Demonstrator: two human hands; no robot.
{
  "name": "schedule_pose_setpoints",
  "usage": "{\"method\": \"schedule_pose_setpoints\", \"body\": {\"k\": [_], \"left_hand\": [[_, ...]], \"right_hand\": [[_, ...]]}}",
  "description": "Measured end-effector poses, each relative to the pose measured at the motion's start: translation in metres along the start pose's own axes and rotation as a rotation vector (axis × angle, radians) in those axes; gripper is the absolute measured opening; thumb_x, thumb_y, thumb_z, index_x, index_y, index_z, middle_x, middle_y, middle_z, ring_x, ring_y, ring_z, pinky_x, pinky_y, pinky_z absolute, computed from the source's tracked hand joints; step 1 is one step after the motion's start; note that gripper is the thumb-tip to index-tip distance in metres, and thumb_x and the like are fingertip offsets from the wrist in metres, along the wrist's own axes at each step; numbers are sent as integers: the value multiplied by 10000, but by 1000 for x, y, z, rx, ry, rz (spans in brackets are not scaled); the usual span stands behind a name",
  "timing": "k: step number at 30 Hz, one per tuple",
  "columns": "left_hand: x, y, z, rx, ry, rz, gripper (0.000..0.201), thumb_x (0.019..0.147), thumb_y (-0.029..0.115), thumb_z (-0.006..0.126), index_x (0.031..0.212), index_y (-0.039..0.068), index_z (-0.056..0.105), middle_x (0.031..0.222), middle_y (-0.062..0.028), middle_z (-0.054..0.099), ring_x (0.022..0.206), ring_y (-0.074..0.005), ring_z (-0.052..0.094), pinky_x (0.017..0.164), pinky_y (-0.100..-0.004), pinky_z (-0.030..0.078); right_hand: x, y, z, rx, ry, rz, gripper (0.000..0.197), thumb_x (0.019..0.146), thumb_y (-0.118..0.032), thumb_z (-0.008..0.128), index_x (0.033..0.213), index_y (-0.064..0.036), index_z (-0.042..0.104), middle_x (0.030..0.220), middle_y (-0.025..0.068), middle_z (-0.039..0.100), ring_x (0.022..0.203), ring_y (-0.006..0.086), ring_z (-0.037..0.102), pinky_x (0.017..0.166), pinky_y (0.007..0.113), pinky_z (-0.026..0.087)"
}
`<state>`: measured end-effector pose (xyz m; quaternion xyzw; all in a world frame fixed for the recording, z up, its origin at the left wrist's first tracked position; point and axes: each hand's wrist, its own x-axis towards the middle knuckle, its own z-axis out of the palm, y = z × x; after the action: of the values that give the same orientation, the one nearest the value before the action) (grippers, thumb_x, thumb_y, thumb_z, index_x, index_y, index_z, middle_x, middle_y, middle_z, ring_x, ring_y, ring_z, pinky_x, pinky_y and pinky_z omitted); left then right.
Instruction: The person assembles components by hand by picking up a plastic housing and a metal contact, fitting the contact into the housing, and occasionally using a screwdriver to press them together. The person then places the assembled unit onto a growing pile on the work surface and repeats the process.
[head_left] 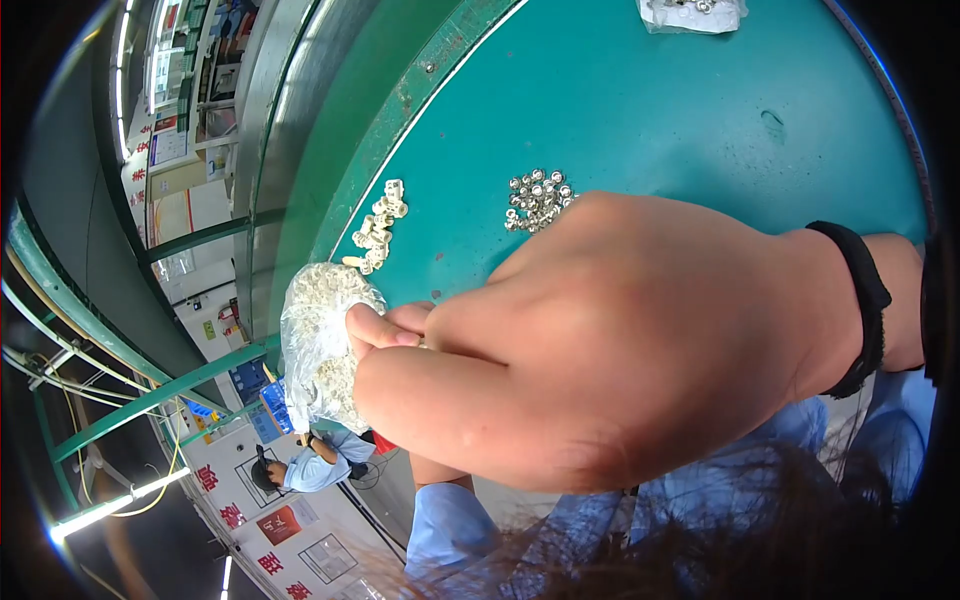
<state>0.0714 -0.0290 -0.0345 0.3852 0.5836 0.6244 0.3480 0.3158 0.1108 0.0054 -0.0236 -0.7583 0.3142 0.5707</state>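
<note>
My right hand [620,330], a black band round its wrist, fills the middle of the view with fingers curled in. At its fingertips meet the fingers of my left hand [374,326], which is mostly hidden behind it. Both hands are closed in a pinch; a speck of something pale shows between them, too small to name. Just left of the fingertips lies a clear plastic bag [318,318] full of small cream-coloured parts. Beyond it sits a small heap of loose cream plastic parts [375,230]. A cluster of small shiny metal parts [535,198] lies beyond my right hand's knuckles.
The green tabletop [640,110] has a worn raised green border [410,105] on the left. At the far edge lies another clear bag [692,14] with metal parts. A person in a blue shirt [318,468] is in the background at lower left, by wall posters.
</note>
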Motion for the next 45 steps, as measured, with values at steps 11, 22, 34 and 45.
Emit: {"method": "schedule_pose_setpoints", "body": {"k": [11,22,34,45], "left_hand": [[11,-5,1,-279,-278,-83,435,1065,109,865,1004,157,436,739,-42,623,590,-95,484,545,-254,426],[31,-7,-9,-23,-60,36,312,1064,26,821,1097,101,520,808,-86,704,664,-83,598,566,-234,467],[55,50,1,1131,-457,373,206,924,76,952,1087,62,829,971,-67,834,737,-147,725,640,-301,553],[70,70,-7,1228,-633,604,219,871,82,973,1068,69,879,991,-74,850,864,-223,794,742,-362,615]], "right_hand": [[-2,0,-21,-274,-188,-167,285,1083,-135,758,864,-41,603,759,47,638,530,100,582,399,263,438],[-2,6,-15,-164,-260,-83,232,1036,-102,759,871,-68,599,801,38,668,568,109,620,399,291,390],[60,14,-107,-402,-618,906,139,1054,-110,674,1169,-33,687,860,177,718,873,420,729,790,515,563],[-14,62,-102,-805,-479,495,242,865,44,770,1014,-49,603,884,171,689,909,442,698,777,549,522]]}}
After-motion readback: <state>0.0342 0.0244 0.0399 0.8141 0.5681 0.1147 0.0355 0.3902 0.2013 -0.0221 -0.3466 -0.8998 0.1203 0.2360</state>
